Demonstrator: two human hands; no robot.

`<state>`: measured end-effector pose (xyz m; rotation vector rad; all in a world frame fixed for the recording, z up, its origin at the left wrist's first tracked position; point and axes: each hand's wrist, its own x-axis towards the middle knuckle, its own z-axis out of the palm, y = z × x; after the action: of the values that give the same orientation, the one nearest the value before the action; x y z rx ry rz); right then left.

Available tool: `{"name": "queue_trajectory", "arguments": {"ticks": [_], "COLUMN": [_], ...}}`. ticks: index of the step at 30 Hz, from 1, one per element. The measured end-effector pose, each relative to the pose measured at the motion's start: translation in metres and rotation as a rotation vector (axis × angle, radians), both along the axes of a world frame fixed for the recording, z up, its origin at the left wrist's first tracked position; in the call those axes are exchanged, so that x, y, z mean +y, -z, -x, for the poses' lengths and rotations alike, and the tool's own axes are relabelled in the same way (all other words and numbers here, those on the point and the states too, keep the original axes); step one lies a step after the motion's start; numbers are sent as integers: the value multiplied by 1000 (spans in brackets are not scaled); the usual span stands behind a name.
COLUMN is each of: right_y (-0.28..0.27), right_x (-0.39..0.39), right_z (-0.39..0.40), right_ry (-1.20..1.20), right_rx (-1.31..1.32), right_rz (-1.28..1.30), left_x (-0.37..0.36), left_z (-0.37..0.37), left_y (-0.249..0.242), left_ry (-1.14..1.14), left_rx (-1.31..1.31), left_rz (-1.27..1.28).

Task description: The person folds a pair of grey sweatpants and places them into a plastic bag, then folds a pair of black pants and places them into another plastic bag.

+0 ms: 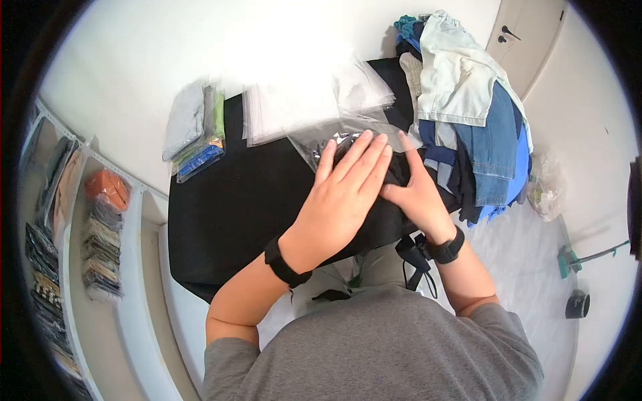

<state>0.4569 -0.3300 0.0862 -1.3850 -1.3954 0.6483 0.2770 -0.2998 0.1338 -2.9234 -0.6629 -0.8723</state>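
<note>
My left hand [344, 190] lies flat, fingers stretched, over a clear plastic bag [304, 142] with something black and folded in or under it; its kind is mostly hidden. Close beside it on the right, my right hand [421, 194] rests at the bag's edge with its thumb apart from the fingers. The right index finger points away from me, and the other fingers are partly hidden. Neither hand grips anything that I can see. Just behind the bag lies a stack of clear plastic bags [267, 113] on the black-covered table [221, 207].
Folded clothes in clear bags [194, 134] are stacked at the table's left. A tall pile of loose clothes [461, 87], pale denim on top, covers the right side. Shelves [134, 220] with packed clothes stand at left. A filled plastic bag [545, 187] is beyond the pile.
</note>
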Motion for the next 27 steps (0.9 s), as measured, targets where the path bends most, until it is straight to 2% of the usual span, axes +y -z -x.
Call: {"name": "queue_trajectory", "arguments": {"ticks": [1,3,4,5,7,11,13,15,17,18,19,20,21,22,23,25,27], "right_y": [5,11,6,19,8,1,-13,-9,-1,-7,-8,-9,-13,-10,-9,-15,-21], "right_x": [8,20,22,30,32,37,35,34,33,31,35,37,37,38,35,28,30], "right_z": [-1,1,5,-4,-1,5,6,4,6,-7,-7,-5,1,4,1,-1,-3], "right_ry": [5,45,95,129,-35,125,-59,-66,30,13,16,53,86,9,102,-3,43], "right_rx": [2,337,232,-124,106,101,736,734,247,-140,-141,258,656,887,898,983,912], "right_rz": [-7,-25,-60,-211,-248,-241,-208,-210,-495,-531,-541,-386,-216,-237,-167,-178,-195], "left_x": [1,0,-1,-1,-1,-2,-2,-3,-9,-9,-8,-7,-7,-6,-4,2,8], "left_z": [-4,-12,-16,-19,-23,-22,-19,-15,-8,-4,-1,1,2,3,5,6,10], "left_y": [1,1,2,3,2,-1,-4,-8,-8,-7,-2,3,8,15,21,27,31], "left_ry": [26,62,101,140,157,215,249,265,244,247,225,204,207,68,-71,-193,-220], "left_rx": [27,35,51,67,68,83,115,118,78,81,-36,-157,-156,-324,-491,-630,-569], "left_rz": [-29,-45,-51,-61,-77,-98,-120,-133,-179,-189,-221,-248,-251,-175,-98,14,-49]}}
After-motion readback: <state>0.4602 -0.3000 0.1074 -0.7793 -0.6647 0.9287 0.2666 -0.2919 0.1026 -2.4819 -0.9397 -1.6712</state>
